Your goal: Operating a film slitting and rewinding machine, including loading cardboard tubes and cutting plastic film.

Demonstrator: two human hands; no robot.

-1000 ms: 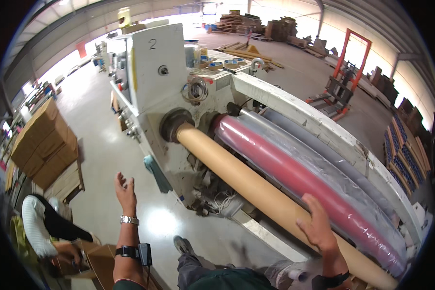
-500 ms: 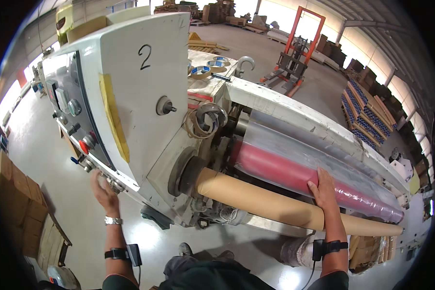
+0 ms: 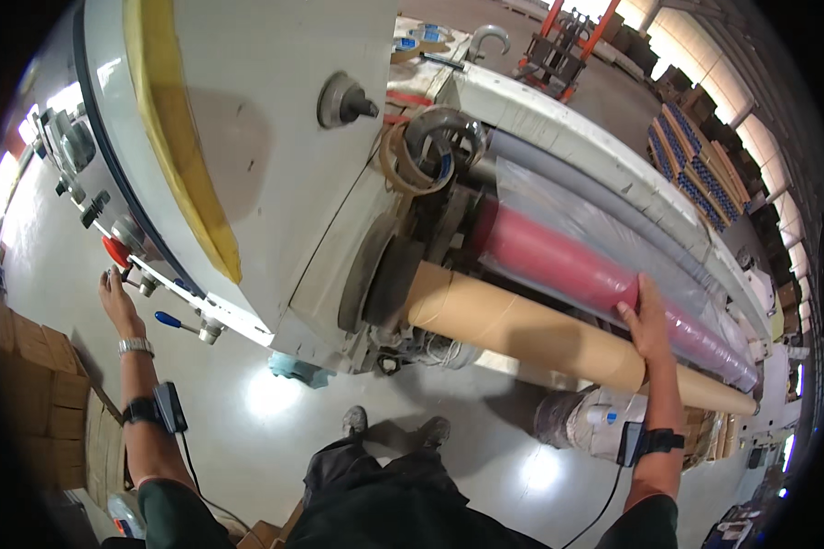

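Observation:
My right hand lies on the roll of red film, its thumb apart from its fingers. That wrist passes over a long brown cardboard core mounted on a dark round chuck. At the left my left hand is raised just below the red knob on the machine's control panel, fingers stretched up and holding nothing that I can see. Whether its fingertips touch the knob I cannot tell. Close by are a small metal valve and a blue-tipped lever. Clear film runs behind the red roll.
Tape rolls hang at a hook beside the white machine housing. Cartons are stacked at far left. A wrapped roll stands under the core. Beyond the machine are an orange lifter and stacked cardboard tubes.
My left hand has moved up the panel's edge, from near the lower fittings to below the red knob. My right hand stays on the red roll. The view has tilted down and closer.

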